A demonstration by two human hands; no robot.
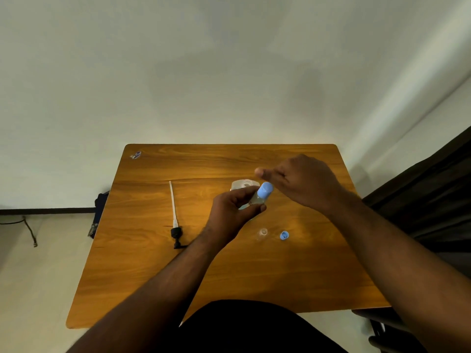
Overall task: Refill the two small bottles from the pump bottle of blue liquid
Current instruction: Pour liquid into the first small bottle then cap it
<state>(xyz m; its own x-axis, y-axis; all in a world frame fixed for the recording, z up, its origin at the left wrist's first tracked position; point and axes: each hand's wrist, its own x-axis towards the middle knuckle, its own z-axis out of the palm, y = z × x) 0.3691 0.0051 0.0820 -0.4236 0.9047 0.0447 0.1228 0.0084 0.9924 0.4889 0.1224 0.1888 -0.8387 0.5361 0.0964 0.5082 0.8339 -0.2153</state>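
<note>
Nearest on the wooden surface [153, 276] stand an uncapped small clear bottle [262, 233] and, just beside it, a loose blue cap [284, 235]. To their left lies the removed pump head with its long white tube [174, 215]. Further in, the left hand [230, 215] grips a second small bottle [258, 198], tilted, with its blue cap [265, 189] on. Just beyond, the right hand [303, 182] hovers over that cap, fingers loosely curled and holding nothing. Behind both hands stands the open large bottle [242, 185], mostly hidden.
</note>
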